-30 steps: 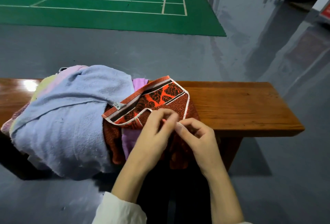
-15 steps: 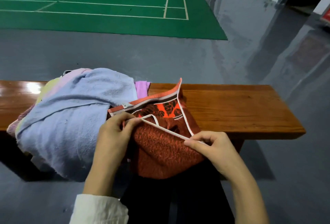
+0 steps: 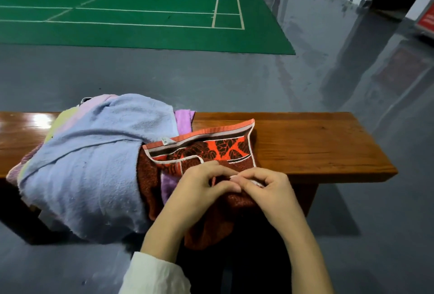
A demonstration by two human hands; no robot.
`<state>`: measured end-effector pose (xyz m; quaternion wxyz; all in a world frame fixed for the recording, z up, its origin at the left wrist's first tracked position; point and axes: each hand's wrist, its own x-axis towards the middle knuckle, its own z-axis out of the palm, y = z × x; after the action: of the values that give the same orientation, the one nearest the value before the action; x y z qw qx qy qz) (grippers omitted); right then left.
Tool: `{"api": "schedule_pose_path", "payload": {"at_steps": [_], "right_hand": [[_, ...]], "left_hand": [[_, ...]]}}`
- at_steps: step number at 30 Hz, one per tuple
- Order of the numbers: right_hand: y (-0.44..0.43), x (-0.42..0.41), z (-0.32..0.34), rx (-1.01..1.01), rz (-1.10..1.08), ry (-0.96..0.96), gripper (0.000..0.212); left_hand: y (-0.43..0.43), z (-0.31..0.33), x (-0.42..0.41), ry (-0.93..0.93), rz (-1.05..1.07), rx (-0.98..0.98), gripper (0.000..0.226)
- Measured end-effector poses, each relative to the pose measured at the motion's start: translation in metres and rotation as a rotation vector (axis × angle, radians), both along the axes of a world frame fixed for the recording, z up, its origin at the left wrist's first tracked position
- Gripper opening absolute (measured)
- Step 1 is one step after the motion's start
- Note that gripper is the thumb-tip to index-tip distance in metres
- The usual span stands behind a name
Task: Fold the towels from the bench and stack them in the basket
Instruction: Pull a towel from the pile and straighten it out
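A wooden bench (image 3: 317, 148) ran across the view from a head-worn camera looking down, with a grey floor (image 3: 211, 77) beyond it and a green court marked with white lines (image 3: 141, 12) further back. On the left half of the bench lay a heap of unfolded towels. A large light blue towel (image 3: 94, 164) covered most of the heap and hung over the near edge, and a purple towel (image 3: 184, 120) peeked out behind it. Just to the right, touching the heap, lay a rust-red towel (image 3: 211, 150) with an orange leaf-pattern band and white edging. Its top part lay flat on the bench and the rest drooped over the near edge. The person's left hand (image 3: 197, 190) and right hand (image 3: 270, 190) met above this drooping part, fingertips touching. Both had their fingers curled in, each pinching the rust-red towel's white edging between thumb and fingers. A white sleeve (image 3: 152, 275) covered the left forearm, while the right forearm was bare.
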<state>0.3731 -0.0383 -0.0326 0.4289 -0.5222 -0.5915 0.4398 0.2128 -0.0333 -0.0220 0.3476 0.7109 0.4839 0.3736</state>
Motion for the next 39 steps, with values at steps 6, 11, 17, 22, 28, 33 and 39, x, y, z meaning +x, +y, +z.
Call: {"api": "schedule_pose_path", "payload": {"at_steps": [6, 11, 17, 22, 28, 33, 39], "right_hand": [[0.004, 0.015, -0.005, -0.083, -0.091, 0.000, 0.022], [0.004, 0.004, -0.009, -0.046, -0.073, -0.020, 0.016], [0.006, -0.009, -0.001, -0.015, -0.044, 0.124, 0.027], [0.003, -0.001, -0.004, -0.076, 0.023, -0.025, 0.021], [0.005, 0.006, -0.010, -0.094, -0.038, -0.136, 0.010], [0.007, 0.008, -0.021, -0.067, -0.079, -0.344, 0.008], [0.005, 0.034, -0.025, -0.135, -0.250, -0.311, 0.015]], "left_hand": [[0.007, -0.008, -0.050, 0.026, 0.338, 0.135, 0.020], [0.007, -0.008, -0.049, 0.164, 0.372, 0.158, 0.017], [0.000, 0.003, 0.012, 0.006, -0.066, -0.075, 0.039], [0.005, -0.010, -0.008, 0.142, 0.221, 0.114, 0.004], [0.005, -0.016, -0.052, 0.151, 0.566, 0.195, 0.005], [0.000, -0.032, -0.075, 0.047, 0.716, 0.027, 0.018], [-0.002, -0.030, -0.090, -0.010, 0.831, -0.060, 0.009]]}}
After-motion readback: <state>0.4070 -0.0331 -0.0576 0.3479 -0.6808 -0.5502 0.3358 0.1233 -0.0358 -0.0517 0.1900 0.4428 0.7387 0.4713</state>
